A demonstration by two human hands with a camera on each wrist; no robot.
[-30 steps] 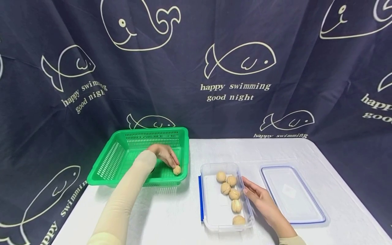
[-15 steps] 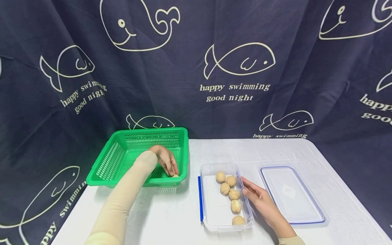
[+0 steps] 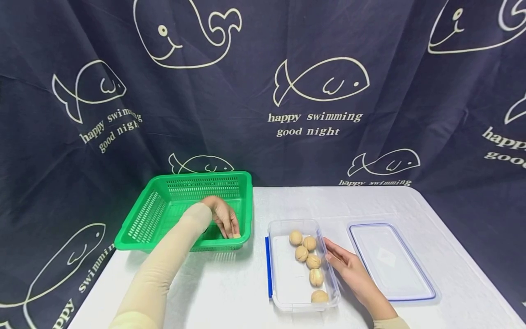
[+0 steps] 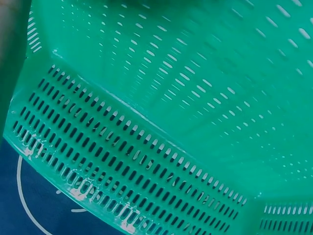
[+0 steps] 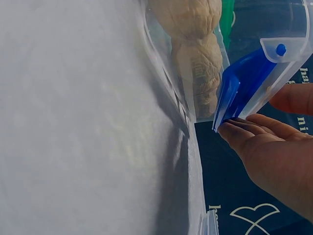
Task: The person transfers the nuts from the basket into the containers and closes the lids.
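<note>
My left hand (image 3: 223, 217) reaches down into the green basket (image 3: 246, 183), fingers pointing at its near right corner. A walnut (image 3: 236, 236) shows as a small tan patch at the fingertips, which pinch it; most of it is hidden. The left wrist view holds mainly the basket's slotted wall (image 4: 127, 152). My right hand (image 3: 353, 274) lies against the right side of a clear plastic box (image 3: 283, 304). In the right wrist view its fairly straight fingers touch the blue latch (image 5: 249, 81), the thumb close to the box wall. Several walnuts (image 3: 302, 253) sit inside the box.
A clear lid with a blue seal (image 3: 388, 260) lies flat on the white table (image 3: 230, 292), right of the box. Another blue latch (image 3: 269, 267) hangs along the box's left side. Behind the table stands a dark blue curtain (image 3: 246, 114) with fish drawings.
The left hand has lowered toward the basket's near wall with the walnut, which has become mostly hidden by the fingers and rim. The right hand and box have stayed in place.
</note>
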